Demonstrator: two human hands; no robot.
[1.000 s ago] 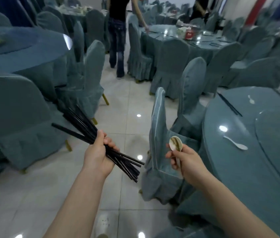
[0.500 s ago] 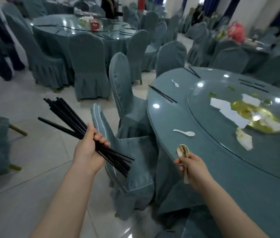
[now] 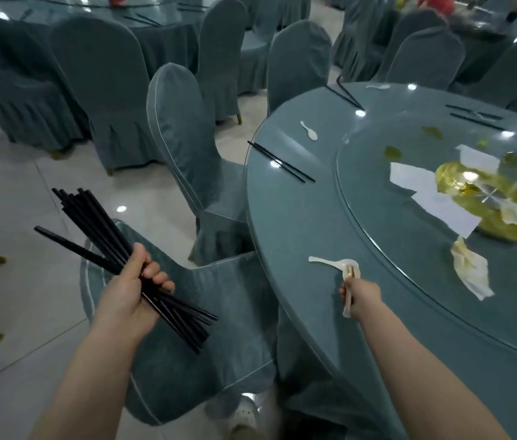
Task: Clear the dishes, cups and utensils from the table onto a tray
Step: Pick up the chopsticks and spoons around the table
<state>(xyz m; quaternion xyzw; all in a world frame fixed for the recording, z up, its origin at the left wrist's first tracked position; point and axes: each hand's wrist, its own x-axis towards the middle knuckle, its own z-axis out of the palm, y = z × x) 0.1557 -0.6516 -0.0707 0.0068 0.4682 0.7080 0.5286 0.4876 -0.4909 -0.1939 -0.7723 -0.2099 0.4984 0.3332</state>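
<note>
Over table (image 3: 298, 217), right hand (image 3: 363, 295) seemingly stacks spoons (image 3: 347, 269); left hand (image 3: 130, 290) grips chopsticks (image 3: 98, 230).

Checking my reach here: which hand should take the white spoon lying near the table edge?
Right hand: it hovers right at the white spoon; left hand is off the table, gripping chopsticks.
</note>
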